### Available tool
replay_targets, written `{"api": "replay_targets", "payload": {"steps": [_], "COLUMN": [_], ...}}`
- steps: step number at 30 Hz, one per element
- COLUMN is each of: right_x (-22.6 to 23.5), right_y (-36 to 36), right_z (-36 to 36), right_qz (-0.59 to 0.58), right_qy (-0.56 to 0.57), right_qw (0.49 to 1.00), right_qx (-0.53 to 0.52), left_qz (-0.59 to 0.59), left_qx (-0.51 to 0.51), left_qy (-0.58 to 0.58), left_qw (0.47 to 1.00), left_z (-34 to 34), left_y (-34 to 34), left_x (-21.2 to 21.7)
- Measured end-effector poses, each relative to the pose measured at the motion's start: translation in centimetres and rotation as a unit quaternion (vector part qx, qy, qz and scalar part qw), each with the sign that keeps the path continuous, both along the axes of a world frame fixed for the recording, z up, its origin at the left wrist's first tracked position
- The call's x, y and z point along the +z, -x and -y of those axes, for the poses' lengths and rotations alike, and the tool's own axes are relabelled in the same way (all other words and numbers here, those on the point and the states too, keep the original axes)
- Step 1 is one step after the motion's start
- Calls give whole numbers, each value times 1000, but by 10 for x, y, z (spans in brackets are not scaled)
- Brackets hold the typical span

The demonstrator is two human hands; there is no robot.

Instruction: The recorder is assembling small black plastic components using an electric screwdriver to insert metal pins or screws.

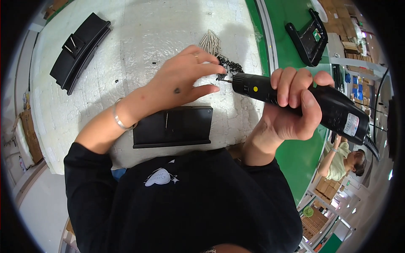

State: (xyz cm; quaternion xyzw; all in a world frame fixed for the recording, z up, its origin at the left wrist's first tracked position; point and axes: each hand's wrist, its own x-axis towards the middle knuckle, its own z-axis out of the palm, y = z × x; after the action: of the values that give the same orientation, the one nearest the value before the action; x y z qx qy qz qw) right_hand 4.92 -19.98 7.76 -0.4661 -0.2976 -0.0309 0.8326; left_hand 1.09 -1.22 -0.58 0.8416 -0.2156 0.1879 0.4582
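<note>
My right hand (295,107) is wrapped round a black corded electric screwdriver (339,107), held level with its bit pointing left. The bit's tip is close to my left hand (179,76), whose thumb and fingers are spread apart, with nothing visible between them. Just beyond those fingertips lies a pile of small black screws (233,66), with a bunch of long silver pins (210,43) behind it. Below my left wrist rests a flat black plastic panel (187,124), partly covered by the forearm. A thin silver pin (166,121) shows on the panel.
A curved black plastic part (82,57) with a silver pin lies far left on the wrapped white work surface (139,25). On the green surface (282,55) at right sits a black frame (310,50) holding a green circuit board. Another person (341,158) is farther right.
</note>
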Motion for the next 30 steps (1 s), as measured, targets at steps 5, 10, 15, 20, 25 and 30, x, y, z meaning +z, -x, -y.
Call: {"api": "replay_targets", "payload": {"steps": [5,10,15,20,25,30], "right_x": [7,9,13,17,11,7], "right_y": [3,4,5,6,14,24], "right_z": [9,17,17,16,17,15], "right_qz": [14,22,28,51,47,51], "right_qy": [2,2,-6,11,-21,-12], "right_qw": [1000,1000,999,996,996,995], "right_qx": [-26,-20,16,73,67,90], "left_qz": [62,45,32,5,-62,-140], "left_qx": [-42,-19,-17,-22,-54,-97], "left_qy": [-33,-27,3,53,104,112], "left_qw": [997,998,999,998,991,979], "left_z": [12,12,11,13,12,11], "left_y": [-15,-13,-10,-4,3,8], "left_x": [-8,-9,-3,5,4,4]}}
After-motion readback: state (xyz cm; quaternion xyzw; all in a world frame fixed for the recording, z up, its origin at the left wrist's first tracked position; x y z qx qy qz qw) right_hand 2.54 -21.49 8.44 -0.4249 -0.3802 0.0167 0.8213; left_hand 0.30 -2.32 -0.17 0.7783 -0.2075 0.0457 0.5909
